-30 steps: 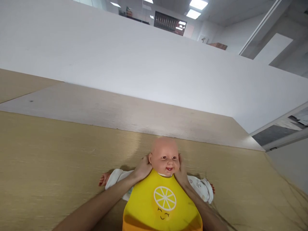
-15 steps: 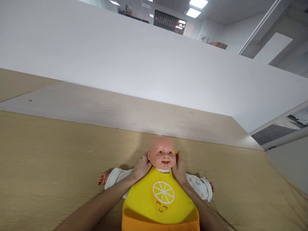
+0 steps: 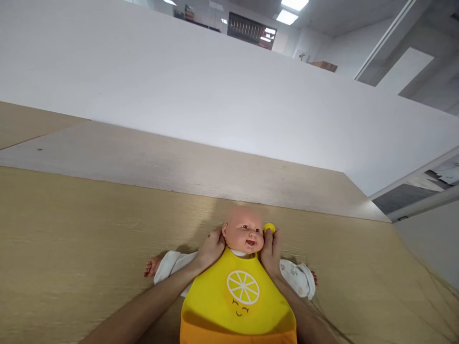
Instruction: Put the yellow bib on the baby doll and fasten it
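Note:
A baby doll (image 3: pixel 245 232) in white clothes lies on its back on a tan table (image 3: pixel 71 239), arms spread. A yellow bib (image 3: pixel 241 296) with a lemon slice and a smiley covers its chest. My left hand (image 3: pixel 210 250) grips the bib's neck strap beside the doll's left cheek, fingers tucked behind the neck. My right hand (image 3: pixel 271 252) pinches the other strap end (image 3: pixel 269 228), a yellow tab showing above the fingers next to the doll's ear. Both forearms run in from the bottom edge.
A paler grey board (image 3: pixel 179 167) lies across the table behind the doll. A white partition wall (image 3: pixel 215 95) rises at the back. The table's right edge drops off toward a floor (image 3: pixel 426 239) on the right.
The doll's head has tilted a little to the right. My right hand has drawn the yellow strap end up into sight beside the ear. The left hand stays at the neck.

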Demonstrator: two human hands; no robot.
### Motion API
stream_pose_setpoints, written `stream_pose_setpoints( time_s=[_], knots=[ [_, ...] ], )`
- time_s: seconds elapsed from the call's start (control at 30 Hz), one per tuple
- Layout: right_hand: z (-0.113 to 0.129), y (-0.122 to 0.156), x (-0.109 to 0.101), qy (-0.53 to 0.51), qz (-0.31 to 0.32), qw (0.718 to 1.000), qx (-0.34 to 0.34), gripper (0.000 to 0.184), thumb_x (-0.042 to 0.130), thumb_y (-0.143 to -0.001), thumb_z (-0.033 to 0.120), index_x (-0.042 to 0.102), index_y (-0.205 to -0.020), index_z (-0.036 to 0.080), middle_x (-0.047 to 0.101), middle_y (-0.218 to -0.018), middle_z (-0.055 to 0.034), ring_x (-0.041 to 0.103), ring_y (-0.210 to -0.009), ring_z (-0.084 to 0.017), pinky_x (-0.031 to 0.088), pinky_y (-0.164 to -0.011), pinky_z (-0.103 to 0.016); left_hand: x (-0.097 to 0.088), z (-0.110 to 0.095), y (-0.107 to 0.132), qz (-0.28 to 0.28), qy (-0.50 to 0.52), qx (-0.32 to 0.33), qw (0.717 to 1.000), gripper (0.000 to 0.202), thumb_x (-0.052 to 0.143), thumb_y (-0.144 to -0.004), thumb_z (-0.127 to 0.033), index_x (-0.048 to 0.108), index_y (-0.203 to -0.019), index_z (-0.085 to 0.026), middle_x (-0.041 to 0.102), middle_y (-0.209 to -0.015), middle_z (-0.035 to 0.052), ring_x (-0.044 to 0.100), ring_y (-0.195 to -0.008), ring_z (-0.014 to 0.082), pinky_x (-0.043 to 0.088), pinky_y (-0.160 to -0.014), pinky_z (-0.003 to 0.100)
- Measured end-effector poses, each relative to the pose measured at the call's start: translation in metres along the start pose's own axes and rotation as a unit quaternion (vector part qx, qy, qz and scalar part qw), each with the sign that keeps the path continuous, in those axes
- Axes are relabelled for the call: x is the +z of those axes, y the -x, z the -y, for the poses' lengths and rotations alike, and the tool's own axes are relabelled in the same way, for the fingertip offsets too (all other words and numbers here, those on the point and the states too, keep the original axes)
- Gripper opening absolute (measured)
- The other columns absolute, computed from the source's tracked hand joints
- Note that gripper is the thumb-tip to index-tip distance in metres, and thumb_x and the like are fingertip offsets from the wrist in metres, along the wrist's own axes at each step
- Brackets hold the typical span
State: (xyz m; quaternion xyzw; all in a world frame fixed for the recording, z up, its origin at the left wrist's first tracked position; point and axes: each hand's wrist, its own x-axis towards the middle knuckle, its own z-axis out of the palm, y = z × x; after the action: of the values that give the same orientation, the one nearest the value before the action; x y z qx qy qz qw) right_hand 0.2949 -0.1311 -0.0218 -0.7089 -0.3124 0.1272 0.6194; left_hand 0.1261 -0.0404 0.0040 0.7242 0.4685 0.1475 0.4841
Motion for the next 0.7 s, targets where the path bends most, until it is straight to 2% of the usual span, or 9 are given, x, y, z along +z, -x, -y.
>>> stream_pose_setpoints(
  time_s=[0.17, 0.33, 0.5, 0.63, 0.7],
  knots=[
    [0.008, 0.003, 0.001, 0.019, -0.001, 0.999, -0.031, 0.049, 0.044, -0.089, 0.069, 0.046, -0.075, 0.022, 0.049, -0.068, 0.0019, 0.048, -0.064, -0.015, 0.042, -0.059, -0.030, 0.001, 0.002, -0.002, 0.006, -0.035, -0.021, 0.999, 0.030, 0.040, -0.089, -0.007, 0.069, -0.096, -0.013, 0.076, -0.113, 0.0156, 0.069, -0.105, 0.0228, 0.049, -0.085, 0.027],
    [0.009, 0.003, -0.005, 0.067, 0.008, 0.988, -0.142, 0.037, 0.041, -0.097, 0.051, 0.047, -0.075, 0.021, 0.052, -0.065, 0.0010, 0.050, -0.060, -0.014, 0.043, -0.055, -0.028, 0.002, 0.004, -0.002, 0.013, -0.033, -0.007, 0.999, 0.031, 0.040, -0.090, -0.008, 0.069, -0.098, -0.014, 0.075, -0.115, 0.0148, 0.069, -0.106, 0.0221, 0.048, -0.086, 0.027],
    [0.007, 0.002, -0.015, 0.109, 0.016, 0.948, -0.299, 0.014, 0.044, -0.098, 0.029, 0.052, -0.092, 0.019, 0.061, -0.073, -0.0008, 0.058, -0.063, -0.013, 0.049, -0.056, -0.025, 0.003, 0.006, -0.002, 0.015, -0.018, 0.003, 1.000, 0.032, 0.039, -0.091, -0.012, 0.069, -0.102, -0.012, 0.075, -0.115, 0.0170, 0.069, -0.108, 0.0238, 0.048, -0.088, 0.029],
    [0.023, 0.003, -0.033, 0.142, 0.016, 0.902, -0.408, 0.011, 0.055, -0.090, 0.031, 0.052, -0.091, 0.021, 0.060, -0.070, 0.0019, 0.058, -0.055, -0.013, 0.048, -0.049, -0.024, 0.004, 0.010, -0.004, 0.015, 0.011, 0.021, 1.000, 0.034, 0.038, -0.091, -0.015, 0.069, -0.105, -0.011, 0.074, -0.116, 0.0173, 0.069, -0.107, 0.0244, 0.049, -0.088, 0.030],
    [0.038, 0.007, -0.041, 0.177, 0.068, 0.867, -0.461, 0.014, 0.058, -0.088, 0.033, 0.054, -0.092, 0.021, 0.062, -0.068, 0.0023, 0.060, -0.055, -0.013, 0.048, -0.051, -0.024, 0.005, 0.011, -0.004, 0.015, 0.011, 0.016, 1.000, 0.034, 0.038, -0.091, -0.016, 0.069, -0.105, -0.011, 0.074, -0.116, 0.0179, 0.069, -0.108, 0.0255, 0.050, -0.089, 0.031]
  ],
)
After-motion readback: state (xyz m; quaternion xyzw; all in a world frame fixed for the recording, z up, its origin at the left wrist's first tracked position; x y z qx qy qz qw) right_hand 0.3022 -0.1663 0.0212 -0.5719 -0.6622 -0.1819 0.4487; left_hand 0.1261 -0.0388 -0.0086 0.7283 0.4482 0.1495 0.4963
